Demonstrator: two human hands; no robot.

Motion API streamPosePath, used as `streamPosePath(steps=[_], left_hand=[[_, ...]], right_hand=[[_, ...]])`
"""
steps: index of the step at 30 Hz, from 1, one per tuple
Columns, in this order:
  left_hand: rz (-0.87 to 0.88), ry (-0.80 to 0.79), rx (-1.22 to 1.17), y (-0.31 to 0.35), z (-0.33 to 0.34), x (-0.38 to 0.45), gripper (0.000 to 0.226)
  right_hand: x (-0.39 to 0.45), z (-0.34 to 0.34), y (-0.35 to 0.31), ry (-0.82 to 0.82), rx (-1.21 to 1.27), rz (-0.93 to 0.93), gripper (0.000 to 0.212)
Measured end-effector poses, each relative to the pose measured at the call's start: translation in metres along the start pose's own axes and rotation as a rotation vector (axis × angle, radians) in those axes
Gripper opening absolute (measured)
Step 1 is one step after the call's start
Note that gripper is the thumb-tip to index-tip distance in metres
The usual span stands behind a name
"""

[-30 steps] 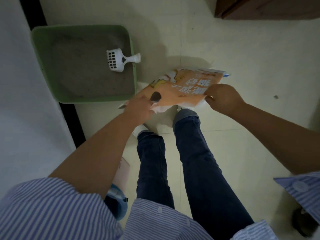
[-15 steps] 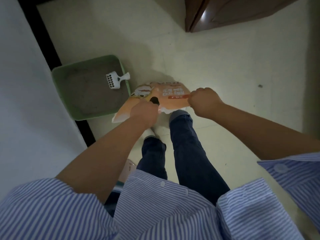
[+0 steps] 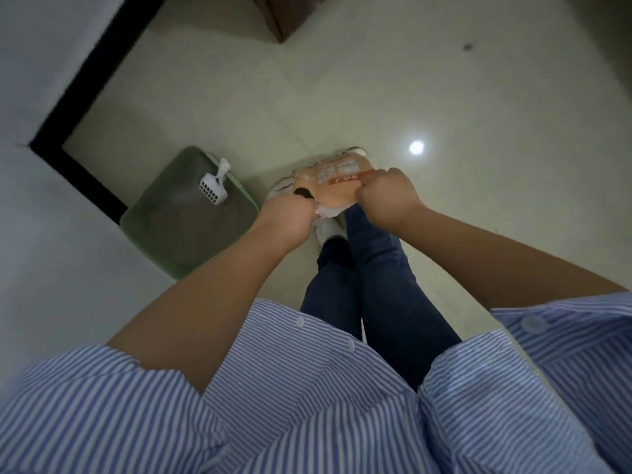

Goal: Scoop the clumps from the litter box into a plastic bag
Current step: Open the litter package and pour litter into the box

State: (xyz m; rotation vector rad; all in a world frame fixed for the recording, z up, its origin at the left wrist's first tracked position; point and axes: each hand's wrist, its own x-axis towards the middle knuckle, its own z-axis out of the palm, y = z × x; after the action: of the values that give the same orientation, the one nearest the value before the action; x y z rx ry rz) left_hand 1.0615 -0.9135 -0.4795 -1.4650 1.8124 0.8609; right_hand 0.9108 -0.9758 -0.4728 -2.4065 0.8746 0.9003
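head: left hand and right hand each gripping bag edge, fingers curled tight, above floor | scoop lying untouched in box beside | scooping not begun; all clumps remaining

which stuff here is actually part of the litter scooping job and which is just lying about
Part of the job:
- green litter box
- white scoop, lying in the box
- orange plastic bag, gripped by the left hand and the right hand

Just lying about:
- brown wooden furniture
- small dark speck on the floor
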Motion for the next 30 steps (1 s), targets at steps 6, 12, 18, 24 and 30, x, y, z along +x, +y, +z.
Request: streamPosePath(steps=[6,12,18,24,30], left_hand=[[0.205,-0.043,0.314,0.085,-0.034,-0.008,0.026],[0.298,-0.107,0.545,0.205,-0.038,0.003,0.036],[0.531,-0.016,0.886,0.366,-0.028,0.009,0.031],[0.736,0.017,1.171,0.550,-0.009,-0.015,0.041],[0.877,-0.001,1.346,0.717,0.011,-0.038,0.041]], right_hand=[[-0.092,0.062,0.022,0.010,0.276,0.291,0.026],[-0.195,0.147,0.038,0.097,0.508,0.537,0.026],[-0.306,0.236,0.063,0.118,0.798,0.783,0.024],[-0.421,0.335,0.082,0.468,0.823,1.183,0.038],[-0.524,0.406,0.100,0.548,0.920,1.415,0.037]])
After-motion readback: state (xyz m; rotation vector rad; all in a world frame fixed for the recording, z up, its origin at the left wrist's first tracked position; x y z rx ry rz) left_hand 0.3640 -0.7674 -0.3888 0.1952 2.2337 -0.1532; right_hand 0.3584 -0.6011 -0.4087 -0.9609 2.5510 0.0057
